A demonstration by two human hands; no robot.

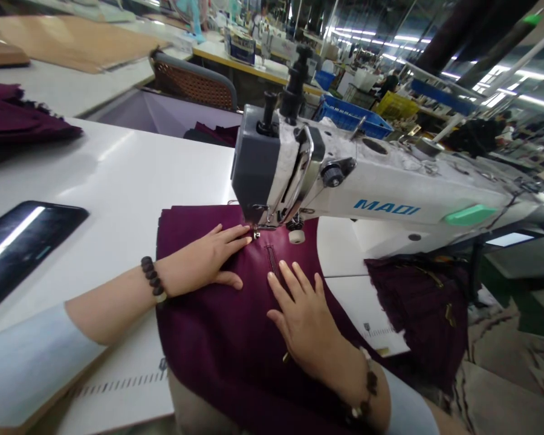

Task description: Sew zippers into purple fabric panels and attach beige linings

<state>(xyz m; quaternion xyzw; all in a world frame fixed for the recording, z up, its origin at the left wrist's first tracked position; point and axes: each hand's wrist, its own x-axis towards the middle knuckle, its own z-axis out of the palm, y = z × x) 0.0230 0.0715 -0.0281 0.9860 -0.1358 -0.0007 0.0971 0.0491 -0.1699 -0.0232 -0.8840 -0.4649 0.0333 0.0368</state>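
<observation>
A maroon fabric piece [217,338] lies under the presser foot [256,234] of a white sewing machine [381,187] and hangs over the table's front edge. My left hand [208,257] rests open on the cloth, its fingertips close to the foot. Flat on the same cloth, fingers spread, is my right hand [306,314]. Its fingers touch the fabric beside a stitched zipper slot [272,260]. A small gold zipper pull [286,357] shows at the edge of that hand. The needle tip is too small to make out.
A phone-like black device [31,241] lies on the table at left, with folded maroon cloth [22,118] behind it. More maroon pieces with gold zippers [421,314] are piled at right, next to beige cloth [503,374]. A blue crate [356,115] stands behind the machine.
</observation>
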